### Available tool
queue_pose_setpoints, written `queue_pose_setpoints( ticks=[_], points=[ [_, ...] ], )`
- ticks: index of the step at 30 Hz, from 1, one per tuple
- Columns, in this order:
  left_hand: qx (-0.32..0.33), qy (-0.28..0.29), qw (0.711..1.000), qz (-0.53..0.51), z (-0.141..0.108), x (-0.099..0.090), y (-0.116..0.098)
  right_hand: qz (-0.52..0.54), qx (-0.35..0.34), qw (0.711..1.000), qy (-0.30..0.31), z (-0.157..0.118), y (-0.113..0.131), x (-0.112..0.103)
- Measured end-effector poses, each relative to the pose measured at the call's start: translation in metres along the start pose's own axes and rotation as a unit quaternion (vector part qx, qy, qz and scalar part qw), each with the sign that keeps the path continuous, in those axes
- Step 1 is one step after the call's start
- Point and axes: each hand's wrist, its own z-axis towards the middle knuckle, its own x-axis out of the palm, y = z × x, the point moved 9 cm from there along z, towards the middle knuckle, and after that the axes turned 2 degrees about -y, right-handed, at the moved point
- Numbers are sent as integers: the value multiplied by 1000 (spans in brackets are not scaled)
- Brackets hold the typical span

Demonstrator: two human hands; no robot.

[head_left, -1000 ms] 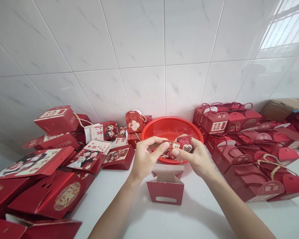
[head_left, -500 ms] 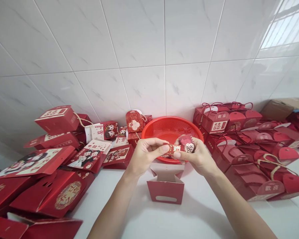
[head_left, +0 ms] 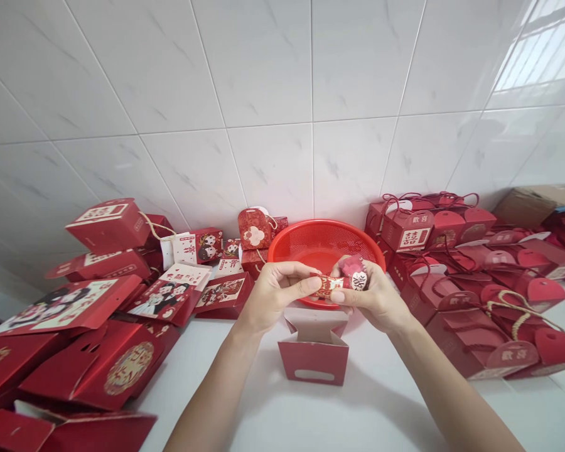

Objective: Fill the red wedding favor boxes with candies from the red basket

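Observation:
Between finger and thumb, my left hand (head_left: 277, 292) pinches one end of a small red-and-gold wrapped candy (head_left: 328, 285). My right hand (head_left: 374, 298) grips the candy's other end and also holds a darker red packet (head_left: 355, 274) with a white heart-shaped label. Both hands are closed and hover in front of a red plastic basket (head_left: 327, 242). Just below them a small red gift box (head_left: 313, 359) stands upright on the white surface, its top flaps open. The basket's near side is partly hidden behind my hands.
Red gift boxes (head_left: 98, 358) and printed packets (head_left: 169, 292) pile up on the left. On the right stand rows of red boxes with cord handles (head_left: 480, 333). A cardboard box (head_left: 522, 204) sits at the far right. A white tiled wall (head_left: 268, 163) rises behind.
Both hands stay almost in place. The wrapped candy between them has turned slightly, and the darker packet in my right hand has shifted a little.

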Motion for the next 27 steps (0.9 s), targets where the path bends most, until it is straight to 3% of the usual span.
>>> queue_pose_setpoints(
  ticks=[7, 15, 27],
  points=[
    [34, 16, 997, 64, -1, 4, -12, -8, -13, 999, -30, 0, 1, -5],
    [-5, 86, 985, 146, -6, 16, -5, -12, -13, 999, -34, 2, 1, -7],
    [-10, 139, 987, 84, -5, 22, 0, 33, 29, 999, 31, 2, -2, 5]
  ],
)
